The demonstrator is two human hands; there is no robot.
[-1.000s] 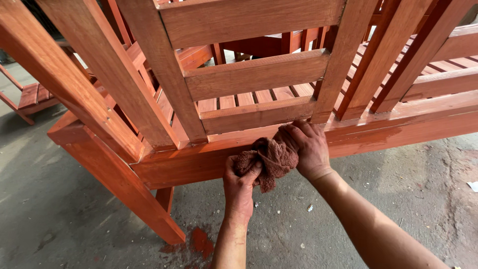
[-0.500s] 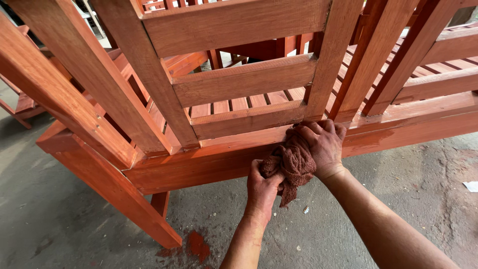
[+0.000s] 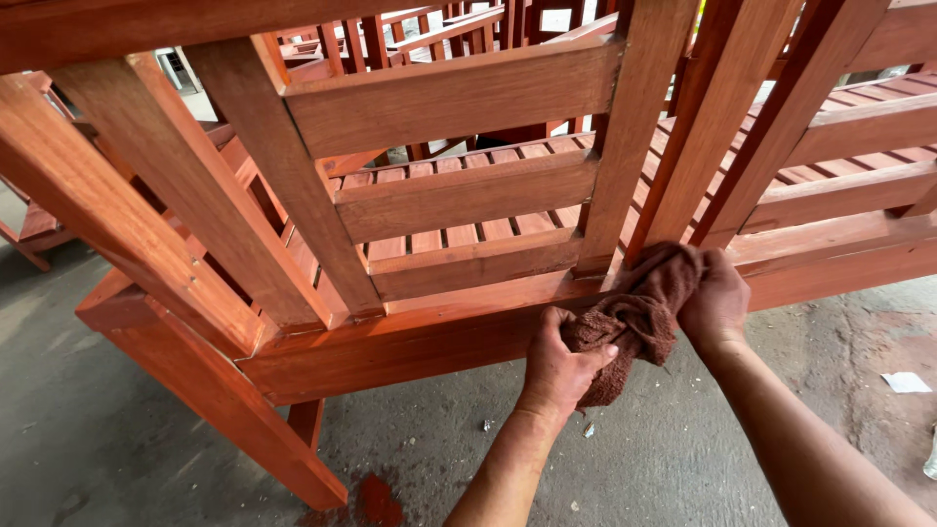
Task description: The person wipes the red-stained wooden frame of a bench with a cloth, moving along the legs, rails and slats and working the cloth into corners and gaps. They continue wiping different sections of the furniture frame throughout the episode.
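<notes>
Rag [image 3: 634, 327], a bunched reddish-brown cloth, is sitting between both hands against the lower rail [image 3: 429, 337] of a red-stained wooden bench frame [image 3: 459, 98].

1. Left hand [image 3: 558, 366]: it is gripping the lower end of the rag, with the thumb curling over the cloth and the fingers closing beneath it. The hand is sitting just below the rail's front face.
2. Right hand [image 3: 715, 298]: it is closing over the upper end of the rag and pressing it onto the rail, at the foot of an upright post [image 3: 634, 146]. The fingers are mostly hidden under the cloth.
3. Both forearms are reaching up from the bottom edge of the view.

Bench frame: it is lying tipped, with its horizontal slats [image 3: 459, 195] running between the posts above the rail and a leg [image 3: 210, 390] angling down to the floor at the left. More stained frames are standing behind it.

Concrete floor [image 3: 146, 459]: it is showing a red stain patch [image 3: 376, 503] beside the leg. A small white scrap [image 3: 906, 382] is lying at the right, well apart from the hands.
</notes>
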